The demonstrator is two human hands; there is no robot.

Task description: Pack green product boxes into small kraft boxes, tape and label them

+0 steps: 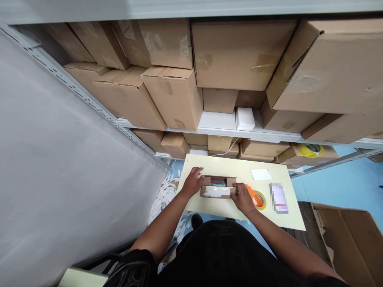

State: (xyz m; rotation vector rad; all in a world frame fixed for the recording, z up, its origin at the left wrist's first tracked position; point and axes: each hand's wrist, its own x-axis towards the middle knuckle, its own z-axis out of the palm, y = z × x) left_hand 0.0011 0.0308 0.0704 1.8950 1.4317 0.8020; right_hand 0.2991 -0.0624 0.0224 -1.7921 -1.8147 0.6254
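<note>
A small cardboard box (pixel 204 193) lies on the pale table with its top flaps up. A white label covers much of its front flap. Inside, thin pink and green items (pixel 218 183) show; their kind cannot be made out. My left hand (pixel 193 183) is at the box's left end, fingers apart and the fingertips by the side flap. With bent fingers, my right hand (pixel 241 197) grips the box at its right front corner. Close to that hand lies an orange tape dispenser (pixel 253 196) with a roll of clear yellowish tape (pixel 262 200).
On the table (pixel 227 164) are a white card (pixel 261 174) and a blurred-out packet (pixel 279 198). Shelves of cardboard boxes (pixel 236 52) stand behind it. Paper strips (pixel 165 197) cover the floor at left. A large open carton (pixel 347 239) stands at lower right.
</note>
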